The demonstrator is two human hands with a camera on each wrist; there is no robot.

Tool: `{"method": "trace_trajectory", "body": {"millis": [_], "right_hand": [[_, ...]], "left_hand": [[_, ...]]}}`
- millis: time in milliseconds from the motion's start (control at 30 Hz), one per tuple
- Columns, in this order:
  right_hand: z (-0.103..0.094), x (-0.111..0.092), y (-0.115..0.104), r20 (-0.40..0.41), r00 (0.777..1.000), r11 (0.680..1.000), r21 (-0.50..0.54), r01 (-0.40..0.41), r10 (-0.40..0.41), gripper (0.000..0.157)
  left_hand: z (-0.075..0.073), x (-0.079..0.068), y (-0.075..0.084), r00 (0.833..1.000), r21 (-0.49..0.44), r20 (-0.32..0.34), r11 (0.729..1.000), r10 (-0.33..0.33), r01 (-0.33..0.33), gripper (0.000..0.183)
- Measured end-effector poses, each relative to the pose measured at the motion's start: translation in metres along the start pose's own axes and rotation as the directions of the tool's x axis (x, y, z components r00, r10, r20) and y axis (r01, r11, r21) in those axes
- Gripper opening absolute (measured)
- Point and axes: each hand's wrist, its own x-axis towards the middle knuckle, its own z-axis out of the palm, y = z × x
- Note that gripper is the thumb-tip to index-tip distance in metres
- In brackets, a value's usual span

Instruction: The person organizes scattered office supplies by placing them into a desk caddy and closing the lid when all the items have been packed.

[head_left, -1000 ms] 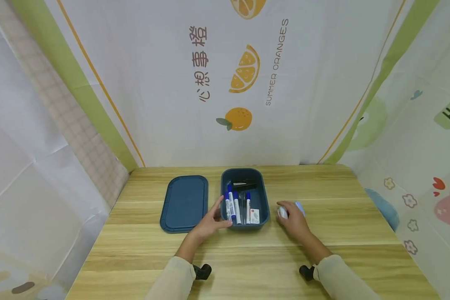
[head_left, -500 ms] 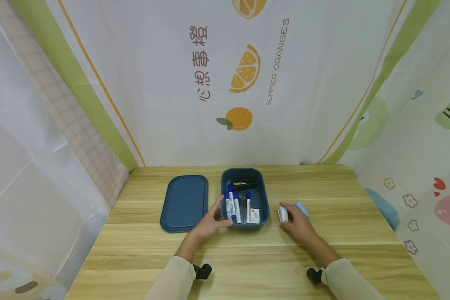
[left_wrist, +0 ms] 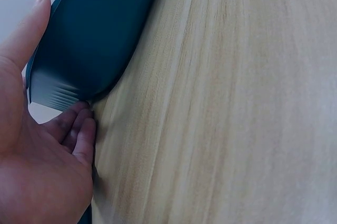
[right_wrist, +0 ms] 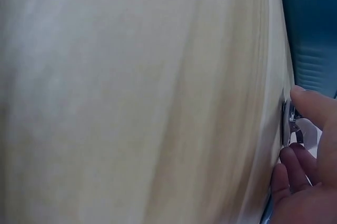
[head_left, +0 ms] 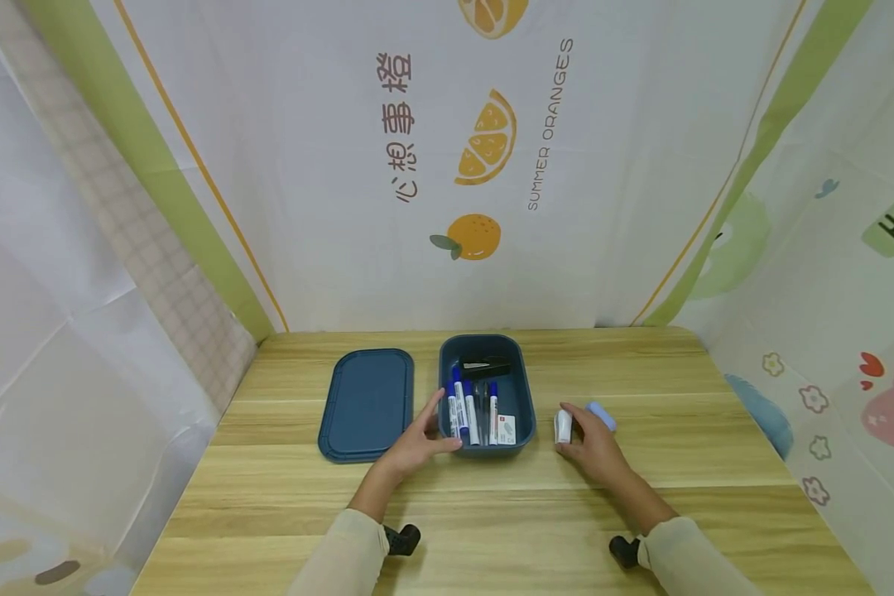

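Observation:
My left hand [head_left: 411,451] holds the front left corner of a dark blue plastic box [head_left: 524,397], its thumb along the front wall and fingers at the left side. Inside the box lie several white markers [head_left: 472,418] with blue caps, dark pens [head_left: 481,414], a black object [head_left: 487,370] and a small white packet [head_left: 506,430]. To the right of the box, my right hand [head_left: 592,447] pinches a small white stapler [head_left: 563,426] on the table. Its metal part shows in the right wrist view, while my fingers partly hide the stapler [right_wrist: 307,132].
A dark blue lid [head_left: 368,406] lies flat left of the box. Just beyond my right hand is a light blue rounded stick-like object [head_left: 602,415]. The wooden table [head_left: 492,530] meets a printed cloth [head_left: 328,248] at its back edge.
My right hand has shifted slightly to the right, and the white stapler has turned within its fingers. More of the light blue object shows. The left hand and box have stayed put.

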Motion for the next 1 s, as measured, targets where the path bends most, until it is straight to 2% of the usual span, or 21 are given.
{"method": "trace_trajectory", "body": {"millis": [367,767,1000], "right_hand": [[0.001,0.005,-0.001,-0.001,1.0,0.999,0.024,-0.031,0.031,0.067],[-0.009,0.022,-0.016,-0.025,0.998,0.997,-0.062,-0.054,0.052,0.066],[-0.013,0.037,-0.021,-0.06,0.998,0.997,-0.076,0.031,-0.036,0.067]], "left_hand": [[0.0,0.002,-0.003,1.0,-0.003,0.001,1.0,0.013,-0.013,0.093],[0.001,0.0,-0.001,1.0,0.007,-0.006,1.0,0.015,-0.015,0.092],[0.001,0.0,0.0,1.0,0.012,-0.006,1.0,0.015,-0.015,0.092]]}}
